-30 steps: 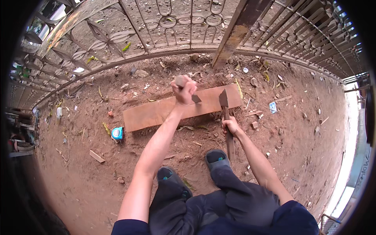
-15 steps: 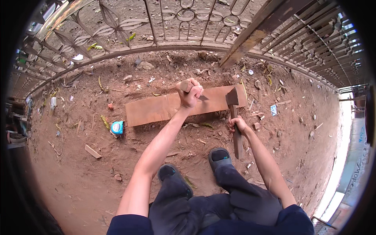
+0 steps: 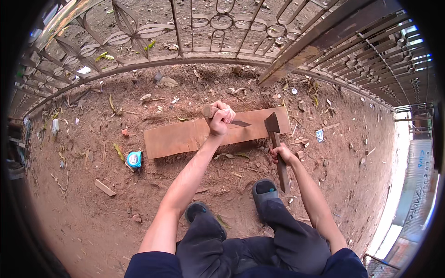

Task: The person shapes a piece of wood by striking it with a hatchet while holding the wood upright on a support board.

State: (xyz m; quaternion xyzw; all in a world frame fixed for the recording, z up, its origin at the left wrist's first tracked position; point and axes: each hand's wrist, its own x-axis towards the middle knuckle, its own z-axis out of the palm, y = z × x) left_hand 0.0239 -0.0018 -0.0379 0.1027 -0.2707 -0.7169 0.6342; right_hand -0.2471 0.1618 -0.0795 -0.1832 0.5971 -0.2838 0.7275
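Observation:
A flat brown wooden plank lies on the bare soil in front of my feet. Above its middle, my left hand is closed round the wooden handle of a chisel. The chisel leans, its handle end up to the left and its dark blade running right, low over the plank; whether the tip touches the wood I cannot tell. My right hand grips the wooden handle of a hatchet. The dark hatchet head is over the plank's right part, and the handle's end points back toward my foot.
A blue tape measure rests left of the plank. A wood offcut, stones, leaves and litter are scattered around. An ornamental metal fence with a thick slanted post stands beyond the plank. My shoes are close to its near side.
The chisel has tipped over to a lower slant, so more of its blade shows. The hatchet remains in my right hand, its head still by the plank's right part. The view has shifted slightly.

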